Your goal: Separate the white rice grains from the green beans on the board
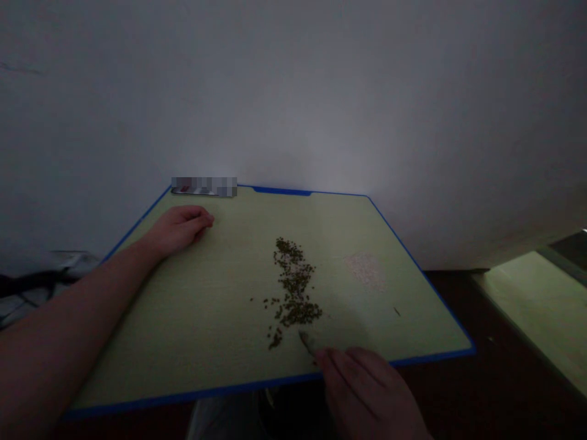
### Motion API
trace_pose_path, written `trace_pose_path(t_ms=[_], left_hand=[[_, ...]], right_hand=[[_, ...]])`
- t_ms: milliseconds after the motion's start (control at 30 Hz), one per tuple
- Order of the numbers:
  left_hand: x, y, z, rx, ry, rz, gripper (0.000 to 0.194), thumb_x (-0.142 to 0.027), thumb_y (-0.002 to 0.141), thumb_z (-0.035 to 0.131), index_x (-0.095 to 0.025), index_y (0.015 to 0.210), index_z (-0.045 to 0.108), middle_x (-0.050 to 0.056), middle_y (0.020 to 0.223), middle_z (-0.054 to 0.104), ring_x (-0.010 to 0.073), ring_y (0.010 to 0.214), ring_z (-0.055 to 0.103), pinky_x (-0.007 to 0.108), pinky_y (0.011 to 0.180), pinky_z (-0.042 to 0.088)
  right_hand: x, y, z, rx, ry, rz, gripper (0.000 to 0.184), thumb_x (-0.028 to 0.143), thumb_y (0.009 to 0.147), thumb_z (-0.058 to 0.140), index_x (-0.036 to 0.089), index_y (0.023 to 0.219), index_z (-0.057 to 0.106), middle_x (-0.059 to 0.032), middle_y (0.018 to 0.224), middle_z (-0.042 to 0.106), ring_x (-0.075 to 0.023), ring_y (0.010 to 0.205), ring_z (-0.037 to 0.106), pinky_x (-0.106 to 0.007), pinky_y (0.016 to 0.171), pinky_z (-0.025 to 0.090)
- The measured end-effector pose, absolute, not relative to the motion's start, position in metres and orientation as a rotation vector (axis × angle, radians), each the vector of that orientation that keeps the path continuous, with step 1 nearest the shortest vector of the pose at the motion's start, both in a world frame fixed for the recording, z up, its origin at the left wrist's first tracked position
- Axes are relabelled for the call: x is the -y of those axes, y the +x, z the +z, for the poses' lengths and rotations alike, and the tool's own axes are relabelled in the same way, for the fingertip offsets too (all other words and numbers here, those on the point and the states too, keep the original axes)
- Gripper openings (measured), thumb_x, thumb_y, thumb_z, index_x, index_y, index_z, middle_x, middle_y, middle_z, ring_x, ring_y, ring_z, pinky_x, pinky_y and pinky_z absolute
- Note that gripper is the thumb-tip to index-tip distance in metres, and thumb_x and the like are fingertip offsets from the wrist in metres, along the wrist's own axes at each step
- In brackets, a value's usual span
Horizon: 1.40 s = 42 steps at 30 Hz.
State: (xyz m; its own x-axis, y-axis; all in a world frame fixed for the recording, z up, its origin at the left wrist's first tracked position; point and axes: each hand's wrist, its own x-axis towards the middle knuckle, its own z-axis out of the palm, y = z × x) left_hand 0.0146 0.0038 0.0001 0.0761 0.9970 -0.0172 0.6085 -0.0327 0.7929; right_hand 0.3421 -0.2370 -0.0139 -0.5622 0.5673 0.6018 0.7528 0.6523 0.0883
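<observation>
My left hand (181, 229) rests on the pale green board (192, 330) near its far left corner, fingers curled and holding nothing. A loose strip of small dark green bits (292, 284) runs down the middle of the board. To its right lies a faint patch of pale powder or grains (365, 272). My right hand (362, 385) is at the board's near edge, its fingers closed on a small pale pointed blade (307, 343). The blade's tip is just below the lower end of the strip. What the blade is made of is hard to tell in this dim light.
The board has a blue rim (275, 191) and sits on a dark surface (458, 318) against a white wall (293, 91). A blurred flat item (204, 186) lies at the far edge. A second pale green board (541, 305) stands at right.
</observation>
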Motion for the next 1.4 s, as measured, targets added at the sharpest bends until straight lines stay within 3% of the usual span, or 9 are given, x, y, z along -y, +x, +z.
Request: trace_pose_path(t_ms=[133, 400, 567, 733, 1400], left_hand=[[0.000, 0.018, 0.005, -1.610, 1.708, 0.780, 0.023, -0.041, 0.072, 0.055, -0.019, 0.066, 0.054, -0.006, 0.045, 0.047, 0.0108, 0.043, 0.040, 0.025, 0.047, 0.032], [-0.004, 0.014, 0.000, -1.576, 1.689, 0.794, 0.023, -0.041, 0.073, 0.056, -0.018, 0.067, 0.055, -0.006, 0.046, 0.047, 0.0098, 0.044, 0.040, 0.024, 0.046, 0.031], [-0.002, 0.017, 0.002, -1.602, 1.664, 0.792, 0.023, -0.040, 0.073, 0.056, -0.018, 0.067, 0.055, -0.006, 0.046, 0.046, 0.0100, 0.043, 0.040, 0.024, 0.046, 0.031], [0.000, 0.018, 0.006, -1.598, 1.684, 0.789, 0.022, -0.038, 0.073, 0.055, -0.018, 0.066, 0.055, -0.006, 0.045, 0.046, 0.0099, 0.043, 0.040, 0.025, 0.047, 0.032], [0.000, 0.018, 0.004, -1.619, 1.676, 0.748, 0.021, -0.034, 0.079, 0.054, -0.017, 0.067, 0.054, -0.007, 0.047, 0.046, 0.0088, 0.046, 0.040, 0.024, 0.050, 0.031]], right_hand=[[0.234, 0.339, -0.011, 2.332, -1.024, -0.429, 0.025, 0.008, 0.093, 0.046, 0.008, 0.102, 0.069, -0.0082, 0.082, 0.074, -0.0158, 0.067, 0.067, -0.028, 0.061, 0.056], [0.233, 0.359, -0.002, 2.263, -1.112, -0.405, 0.025, 0.008, 0.091, 0.047, 0.011, 0.105, 0.068, -0.0071, 0.086, 0.075, -0.0156, 0.072, 0.069, -0.027, 0.070, 0.059], [0.232, 0.362, -0.001, 2.322, -1.040, -0.331, 0.025, 0.010, 0.094, 0.046, 0.011, 0.104, 0.068, -0.0064, 0.084, 0.075, -0.0151, 0.070, 0.067, -0.026, 0.065, 0.058], [0.230, 0.361, -0.002, 2.316, -1.036, -0.380, 0.027, 0.011, 0.098, 0.042, 0.010, 0.103, 0.068, -0.0067, 0.088, 0.075, -0.0157, 0.075, 0.068, -0.028, 0.073, 0.057], [0.231, 0.360, 0.001, 2.304, -1.006, -0.333, 0.024, 0.010, 0.097, 0.044, 0.011, 0.100, 0.068, -0.0050, 0.080, 0.074, -0.0147, 0.066, 0.066, -0.027, 0.064, 0.055]])
